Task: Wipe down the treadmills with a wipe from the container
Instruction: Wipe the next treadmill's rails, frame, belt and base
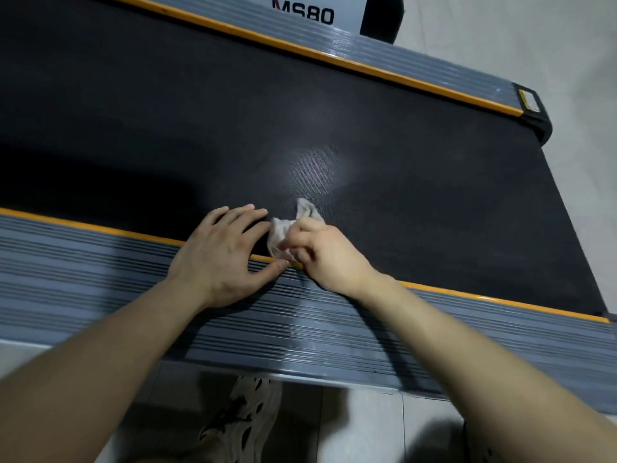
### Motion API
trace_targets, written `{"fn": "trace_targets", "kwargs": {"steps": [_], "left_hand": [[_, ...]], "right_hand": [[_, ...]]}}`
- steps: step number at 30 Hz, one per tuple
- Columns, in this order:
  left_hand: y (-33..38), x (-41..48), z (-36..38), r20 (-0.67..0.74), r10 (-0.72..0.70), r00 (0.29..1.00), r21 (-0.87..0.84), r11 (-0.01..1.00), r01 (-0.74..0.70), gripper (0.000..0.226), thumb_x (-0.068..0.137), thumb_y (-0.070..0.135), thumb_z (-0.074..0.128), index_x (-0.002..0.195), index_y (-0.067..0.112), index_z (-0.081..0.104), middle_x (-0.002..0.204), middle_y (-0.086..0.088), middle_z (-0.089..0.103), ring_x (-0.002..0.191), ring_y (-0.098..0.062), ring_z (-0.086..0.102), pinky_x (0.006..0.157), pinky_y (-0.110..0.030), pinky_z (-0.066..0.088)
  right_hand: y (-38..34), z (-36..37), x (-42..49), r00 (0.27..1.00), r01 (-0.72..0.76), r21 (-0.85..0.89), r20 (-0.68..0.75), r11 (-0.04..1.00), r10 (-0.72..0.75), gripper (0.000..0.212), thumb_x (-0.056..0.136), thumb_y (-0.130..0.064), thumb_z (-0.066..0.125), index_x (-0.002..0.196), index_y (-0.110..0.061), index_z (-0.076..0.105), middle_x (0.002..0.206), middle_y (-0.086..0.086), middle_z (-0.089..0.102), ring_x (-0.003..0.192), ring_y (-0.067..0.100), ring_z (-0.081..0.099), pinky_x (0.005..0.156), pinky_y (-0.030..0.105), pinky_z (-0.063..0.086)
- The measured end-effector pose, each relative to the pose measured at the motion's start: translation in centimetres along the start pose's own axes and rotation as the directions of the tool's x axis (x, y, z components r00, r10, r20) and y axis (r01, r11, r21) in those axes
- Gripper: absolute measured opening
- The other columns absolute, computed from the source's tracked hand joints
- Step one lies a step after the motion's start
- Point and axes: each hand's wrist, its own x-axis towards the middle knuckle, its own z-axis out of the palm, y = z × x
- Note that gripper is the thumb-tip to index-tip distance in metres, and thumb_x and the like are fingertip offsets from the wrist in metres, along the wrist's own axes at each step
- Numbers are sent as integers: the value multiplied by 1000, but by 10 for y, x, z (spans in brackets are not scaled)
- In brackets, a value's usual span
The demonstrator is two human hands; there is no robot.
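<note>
Treadmill belt [300, 128] is black, textured, and runs diagonally across the view. The wipe [283, 233] is greyish-white & crumpled. It sits on the belt at its near edge, right against the orange strip [500, 300] that borders the near side rail [100, 279].

R hand [320, 252] has the wipe: fingers curled over it, thumb & fingertips pinching the bunched cloth, one loose corner sticking up past the knuckles. The wrist crosses the ribbed grey rail.

L hand [220, 255] lies flat just beside it w/ fingers straight and holds nothing. Its palm is on the rail, fingers reach out over the belt edge, and the thumb lies along the orange strip. Its fingertips are v. close to the wipe; can't tell if they touch.

A pale sheen [320, 165] shows on the belt just beyond the wipe.

Far side rail [434, 66] is also grey w/ orange edging and ends at a black end cap [532, 108] on the right. A white panel w/ lettering [303, 11] is at the top edge, beyond that rail.

Below the near rail there's a pale tiled floor [367, 426] & a perforated shoe [247, 416] in shadow.
</note>
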Motion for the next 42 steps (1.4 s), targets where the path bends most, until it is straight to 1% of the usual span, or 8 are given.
{"fn": "trace_targets", "kwargs": {"steps": [4,8,12,17,24,29,35,42], "left_hand": [[0,1,-1,-9,-3,1000,4,1000,3,91,95,88,23,154,27,53,168,6,41,160,-13,30,131,-46,22],[-1,0,-1,9,6,1000,-9,1000,-6,92,95,89,21,156,28,49,169,7,38,161,-13,26,133,-46,19],[0,0,-1,-21,-12,1000,-21,1000,12,87,95,85,30,154,24,50,166,3,43,157,-15,32,131,-44,22],[-1,-10,-8,-176,-70,982,-127,991,48,69,92,64,56,135,11,59,143,-8,59,141,-28,51,123,-47,35],[-84,-55,-21,-126,-215,968,96,969,227,81,98,77,36,150,18,58,159,-8,52,154,-27,40,130,-58,20],[-87,-53,-15,-134,-289,948,22,955,294,74,99,72,38,143,18,62,157,-8,54,148,-25,46,122,-50,34],[-86,-53,-17,-132,-314,940,-6,949,316,73,99,74,35,145,24,61,160,-3,51,151,-21,42,123,-49,33],[-86,-54,-17,-140,-320,937,-10,947,322,73,98,74,35,145,24,61,159,-3,52,150,-22,44,122,-49,34]], "right_hand": [[47,-45,23,984,-164,-125,-96,978,153,20,88,-7,71,105,-13,78,95,3,61,85,22,68,78,28,52],[99,-75,22,763,-615,-151,-365,774,534,28,86,-17,77,113,-11,70,99,13,56,92,38,62,78,37,47],[28,-13,31,969,-202,-105,-165,974,183,34,90,-16,55,117,-14,77,104,17,61,96,35,63,87,37,48],[-22,10,35,996,-71,28,-55,997,72,26,98,-14,68,122,-16,77,109,3,52,92,19,58,82,23,40],[53,-28,67,698,-644,-6,-414,765,585,24,89,-16,63,110,-17,74,110,15,62,93,34,61,79,30,43],[-78,14,84,995,-4,110,-101,994,16,28,90,-10,64,109,-22,80,99,-1,66,95,22,66,94,34,44],[-79,-34,106,875,-201,758,-146,621,461,24,86,-9,66,97,-27,78,87,-5,75,79,15,68,74,35,56],[-38,5,52,985,-168,-111,-65,980,161,39,94,-15,56,131,-24,68,117,7,57,112,33,57,91,40,53]]}}
